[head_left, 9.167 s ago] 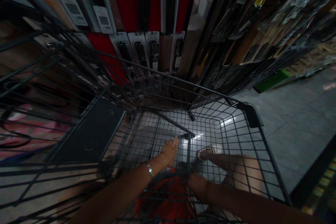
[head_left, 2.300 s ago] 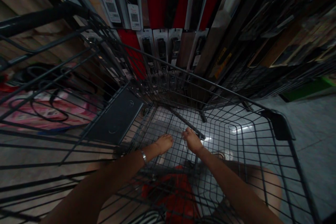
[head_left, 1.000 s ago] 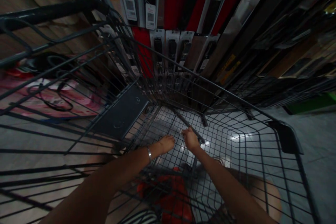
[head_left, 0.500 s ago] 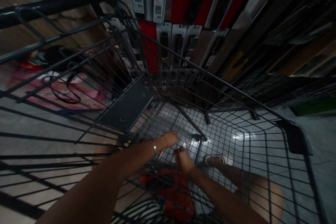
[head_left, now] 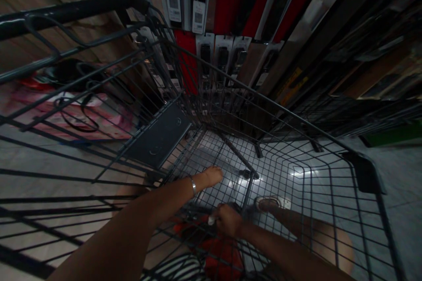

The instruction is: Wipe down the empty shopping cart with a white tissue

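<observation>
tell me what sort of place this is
Most likely a shop aisle: a wire shopping cart stands beside a display where packaged goods hang in rows, and white tags printed with codes hang above them.

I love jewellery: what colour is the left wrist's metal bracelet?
Silver; the narrow metal bracelet shows best in the head view.

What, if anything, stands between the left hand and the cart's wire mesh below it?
Nothing visible: the left hand shows over the wire mesh, no object between. Touching or not, I cannot tell.
</observation>
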`<state>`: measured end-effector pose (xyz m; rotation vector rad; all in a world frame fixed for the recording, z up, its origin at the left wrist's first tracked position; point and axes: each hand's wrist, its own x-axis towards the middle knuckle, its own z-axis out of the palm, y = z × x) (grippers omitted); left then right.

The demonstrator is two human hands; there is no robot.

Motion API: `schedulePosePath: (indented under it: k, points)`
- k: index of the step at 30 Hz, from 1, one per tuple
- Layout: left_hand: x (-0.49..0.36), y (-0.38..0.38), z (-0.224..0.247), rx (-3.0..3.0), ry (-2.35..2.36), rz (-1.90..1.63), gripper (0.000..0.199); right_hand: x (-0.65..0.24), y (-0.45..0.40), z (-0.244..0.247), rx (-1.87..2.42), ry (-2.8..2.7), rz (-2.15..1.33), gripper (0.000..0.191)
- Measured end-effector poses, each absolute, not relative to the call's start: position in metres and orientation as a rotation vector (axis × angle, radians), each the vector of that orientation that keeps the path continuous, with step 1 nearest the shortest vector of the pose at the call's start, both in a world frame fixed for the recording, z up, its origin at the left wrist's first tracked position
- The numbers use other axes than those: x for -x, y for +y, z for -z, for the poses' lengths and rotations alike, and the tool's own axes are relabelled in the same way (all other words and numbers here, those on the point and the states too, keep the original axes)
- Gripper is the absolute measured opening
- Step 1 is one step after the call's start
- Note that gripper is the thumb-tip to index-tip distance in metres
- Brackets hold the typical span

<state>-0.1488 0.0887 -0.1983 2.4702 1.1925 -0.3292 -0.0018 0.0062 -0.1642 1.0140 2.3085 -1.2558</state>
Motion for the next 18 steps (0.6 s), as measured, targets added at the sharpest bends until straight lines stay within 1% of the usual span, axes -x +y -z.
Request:
schedulePosePath:
  k: [3, 7, 10, 13, 18]
  points:
    - [0.149, 0.090, 0.194, -2.469, 1.179, 0.383, 0.021, 0.000, 0.042, 0.153, -1.178, 2.358, 1.067, 0.024]
    - [0.149, 0.093, 0.192, -2.459, 1.152, 0.426, 0.021, -0.007, 0.101, 0.143, -1.508, 2.468, 0.793, 0.029]
    - [0.149, 0.093, 0.192, -2.454, 1.148, 0.443, 0.023, -0.012, 0.129, 0.148, -1.686, 2.470, 0.629, 0.033]
    - [0.149, 0.092, 0.192, -2.444, 1.163, 0.467, 0.024, -0.009, 0.133, 0.160, -1.752, 2.394, 0.648, 0.038]
    - [0.151, 0.092, 0.190, -2.441, 1.148, 0.489, 0.026, 0.000, 0.104, 0.171, -1.649, 2.410, 0.746, 0.041]
